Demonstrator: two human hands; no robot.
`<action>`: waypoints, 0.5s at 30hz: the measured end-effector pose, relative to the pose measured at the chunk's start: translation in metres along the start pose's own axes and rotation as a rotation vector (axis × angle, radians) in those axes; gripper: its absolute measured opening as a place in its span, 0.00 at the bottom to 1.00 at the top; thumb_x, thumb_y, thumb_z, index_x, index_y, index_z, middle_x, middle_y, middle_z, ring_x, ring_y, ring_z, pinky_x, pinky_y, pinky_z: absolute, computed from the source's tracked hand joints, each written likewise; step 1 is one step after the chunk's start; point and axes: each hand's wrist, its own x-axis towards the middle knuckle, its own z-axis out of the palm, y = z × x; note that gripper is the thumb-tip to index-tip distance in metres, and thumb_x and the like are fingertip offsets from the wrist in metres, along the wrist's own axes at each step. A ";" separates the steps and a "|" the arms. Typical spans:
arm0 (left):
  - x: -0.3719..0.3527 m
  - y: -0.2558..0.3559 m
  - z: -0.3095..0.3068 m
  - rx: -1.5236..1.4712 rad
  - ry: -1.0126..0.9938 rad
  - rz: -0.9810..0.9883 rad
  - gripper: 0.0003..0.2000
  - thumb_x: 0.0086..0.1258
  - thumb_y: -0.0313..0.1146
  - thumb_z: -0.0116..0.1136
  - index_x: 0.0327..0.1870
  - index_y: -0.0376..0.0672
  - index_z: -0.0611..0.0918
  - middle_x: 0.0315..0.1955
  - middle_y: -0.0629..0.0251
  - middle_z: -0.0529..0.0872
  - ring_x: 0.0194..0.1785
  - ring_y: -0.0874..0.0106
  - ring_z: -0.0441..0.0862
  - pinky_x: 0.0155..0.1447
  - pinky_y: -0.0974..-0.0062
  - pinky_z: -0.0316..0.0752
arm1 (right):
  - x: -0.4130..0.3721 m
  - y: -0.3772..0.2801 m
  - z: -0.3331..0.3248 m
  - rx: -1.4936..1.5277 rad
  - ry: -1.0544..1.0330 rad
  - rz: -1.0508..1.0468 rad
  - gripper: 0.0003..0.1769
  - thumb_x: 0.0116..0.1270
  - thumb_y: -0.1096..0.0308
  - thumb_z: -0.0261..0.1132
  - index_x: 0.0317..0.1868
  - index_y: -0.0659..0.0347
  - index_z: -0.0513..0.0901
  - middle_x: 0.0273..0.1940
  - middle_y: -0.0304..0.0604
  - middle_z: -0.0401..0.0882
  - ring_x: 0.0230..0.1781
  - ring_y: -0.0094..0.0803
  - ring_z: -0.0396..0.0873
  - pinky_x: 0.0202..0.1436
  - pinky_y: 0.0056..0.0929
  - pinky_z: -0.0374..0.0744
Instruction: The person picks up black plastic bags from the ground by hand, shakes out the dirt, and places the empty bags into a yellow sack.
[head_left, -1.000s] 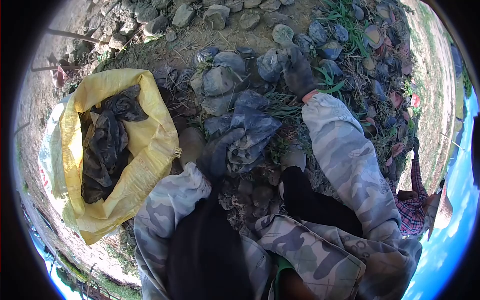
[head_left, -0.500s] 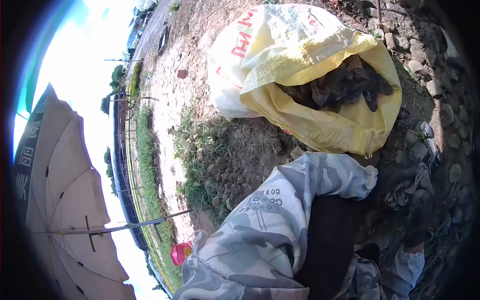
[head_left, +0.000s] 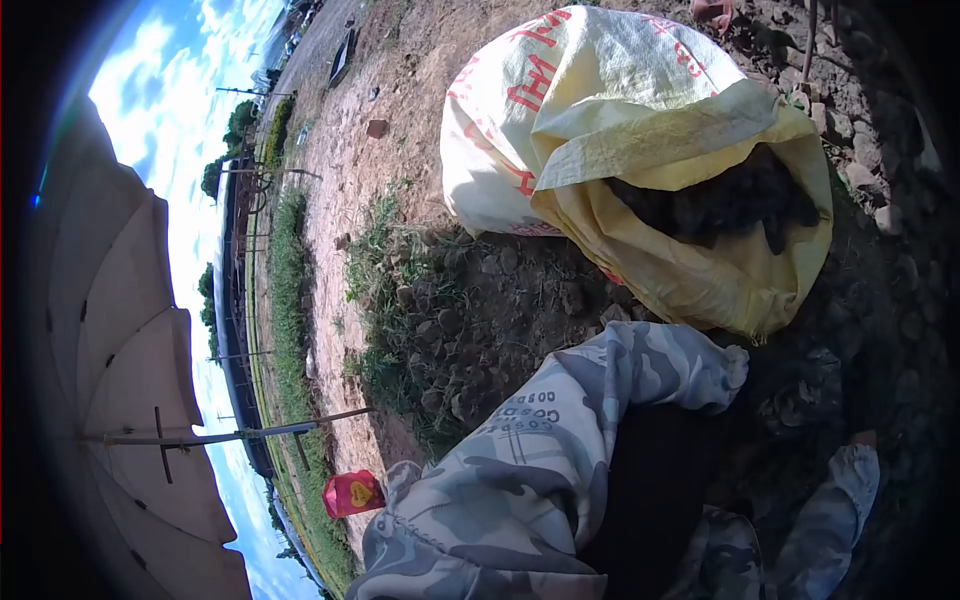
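So the yellow sack lies in the upper right of the frame, running upper-left to lower-right, with its open mouth full of dark scraps. The left hand is just below that mouth, nearer than the right hand. Both are in deep shadow, so I can't tell their grip.

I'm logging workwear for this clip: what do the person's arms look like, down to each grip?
Both arms wear loose grey-and-white camouflage sleeves; the left sleeve carries small dark printed lettering. The right sleeve ends at an orange band. Deep shadow hides each grip.
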 end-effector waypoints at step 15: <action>-0.003 -0.005 -0.001 -0.038 0.010 -0.137 0.12 0.69 0.38 0.55 0.46 0.40 0.78 0.38 0.64 0.83 0.41 0.74 0.82 0.46 0.76 0.79 | 0.004 -0.002 0.030 -0.104 -0.129 0.009 0.21 0.67 0.67 0.54 0.60 0.62 0.73 0.60 0.56 0.71 0.64 0.45 0.67 0.68 0.40 0.65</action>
